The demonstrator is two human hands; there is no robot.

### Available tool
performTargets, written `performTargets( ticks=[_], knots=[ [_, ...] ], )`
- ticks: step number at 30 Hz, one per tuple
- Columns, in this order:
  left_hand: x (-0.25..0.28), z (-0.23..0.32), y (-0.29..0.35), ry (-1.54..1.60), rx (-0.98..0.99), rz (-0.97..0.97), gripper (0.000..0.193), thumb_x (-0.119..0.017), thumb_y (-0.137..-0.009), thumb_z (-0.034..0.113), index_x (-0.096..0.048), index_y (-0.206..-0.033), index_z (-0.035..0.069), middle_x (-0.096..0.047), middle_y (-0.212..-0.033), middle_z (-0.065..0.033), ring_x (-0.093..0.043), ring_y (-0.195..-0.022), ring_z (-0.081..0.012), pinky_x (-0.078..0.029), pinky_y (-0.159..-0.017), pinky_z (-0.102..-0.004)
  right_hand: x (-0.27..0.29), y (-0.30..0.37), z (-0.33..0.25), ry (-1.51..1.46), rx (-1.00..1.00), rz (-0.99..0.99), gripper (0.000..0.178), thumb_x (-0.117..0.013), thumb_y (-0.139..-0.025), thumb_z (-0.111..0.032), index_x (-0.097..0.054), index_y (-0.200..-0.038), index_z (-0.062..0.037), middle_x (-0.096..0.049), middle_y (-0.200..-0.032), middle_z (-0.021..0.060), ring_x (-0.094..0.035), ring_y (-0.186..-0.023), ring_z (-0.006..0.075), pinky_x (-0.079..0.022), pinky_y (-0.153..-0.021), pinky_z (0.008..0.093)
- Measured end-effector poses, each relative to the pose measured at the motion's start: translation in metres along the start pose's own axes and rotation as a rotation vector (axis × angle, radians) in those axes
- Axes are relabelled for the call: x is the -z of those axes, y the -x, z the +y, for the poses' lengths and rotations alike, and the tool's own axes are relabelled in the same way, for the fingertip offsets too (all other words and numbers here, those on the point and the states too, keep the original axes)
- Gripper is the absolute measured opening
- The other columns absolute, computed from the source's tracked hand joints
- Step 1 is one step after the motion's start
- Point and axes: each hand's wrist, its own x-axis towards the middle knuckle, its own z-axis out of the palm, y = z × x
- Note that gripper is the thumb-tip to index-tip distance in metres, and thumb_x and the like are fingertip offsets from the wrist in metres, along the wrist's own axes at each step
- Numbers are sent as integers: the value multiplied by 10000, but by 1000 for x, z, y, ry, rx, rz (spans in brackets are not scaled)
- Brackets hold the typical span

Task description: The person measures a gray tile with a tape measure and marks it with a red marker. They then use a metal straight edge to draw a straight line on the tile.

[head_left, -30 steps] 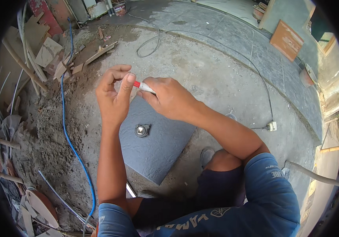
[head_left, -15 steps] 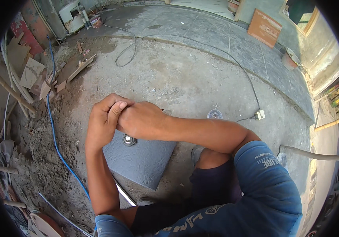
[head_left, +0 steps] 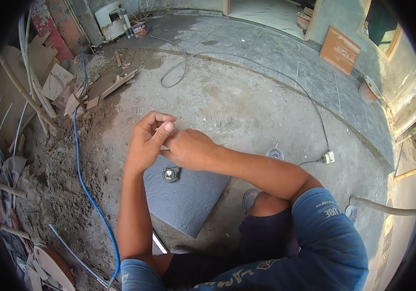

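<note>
My two hands meet above a dark grey textured tile point(head_left: 188, 199) on the ground. My left hand point(head_left: 146, 141) is closed, its fingers curled and its thumb bent towards the fingers of the other hand. Back upward, my right hand point(head_left: 191, 149) is closed in a fist against it. Whatever they may hold between them is hidden by the fingers. Below the hands, a round black object with a pale square centre point(head_left: 170, 174), perhaps a tape measure, lies on the tile. The tile's far edge is partly covered by my hands and right forearm.
A clear plastic cup point(head_left: 275, 153) stands beyond my right forearm, near a white power socket point(head_left: 328, 157) on a grey cable. A blue hose point(head_left: 86, 186) runs along rough soil at left, beside scrap wood point(head_left: 119, 83). A brown tile point(head_left: 340, 50) leans by the far wall.
The view has shifted, so the scene sits further right. My left fingers have loosened and lifted a little off my right fist. The tile and the round object have stayed put.
</note>
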Motion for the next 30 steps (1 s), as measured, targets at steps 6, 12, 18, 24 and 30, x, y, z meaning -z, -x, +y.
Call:
performTargets(
  ticks=[6, 12, 18, 24, 30],
  knots=[
    [26, 15, -1, -566, -32, 88, 433, -628, -922, 382, -589, -777, -24, -578, -617, -130, -562, -573, -251, -451, -565, -388, 1, -1, 22, -25, 39, 167, 219, -606, -866, -189, -642, -820, 22, -646, -839, 234, -648, -774, 416, -522, -699, 492],
    [5, 7, 0, -745, -51, 48, 494, -523, -966, 412, -557, -731, -21, -563, -653, -246, -540, -616, -447, -417, -563, -491, 3, -6, 22, 11, -39, 219, 198, -615, -863, -155, -632, -862, 43, -641, -848, 247, -634, -791, 432, -511, -702, 494],
    [-8, -10, -1, -690, -133, 193, 467, -488, -987, 378, -546, -739, -13, -567, -658, -248, -557, -641, -458, -420, -576, -507, 8, -4, 17, 77, -107, 193, 179, -623, -858, -128, -619, -883, 49, -644, -846, 253, -631, -800, 435, -504, -713, 498],
    [-5, -9, 10, -635, -47, 179, 485, -496, -974, 416, -563, -762, -15, -595, -685, -256, -589, -678, -449, -447, -613, -507, -3, -2, 13, 62, -69, 213, 157, -629, -844, -84, -611, -817, 69, -636, -787, 269, -624, -763, 450, -490, -678, 491],
    [12, 18, 15, -638, -23, -2, 514, -577, -913, 495, -576, -919, -19, -643, -770, -251, -626, -748, -434, -475, -670, -499, 0, 2, 5, -4, -77, 301, 182, -655, -844, -93, -612, -771, 68, -609, -689, 260, -628, -647, 405, -468, -591, 439]
  ],
)
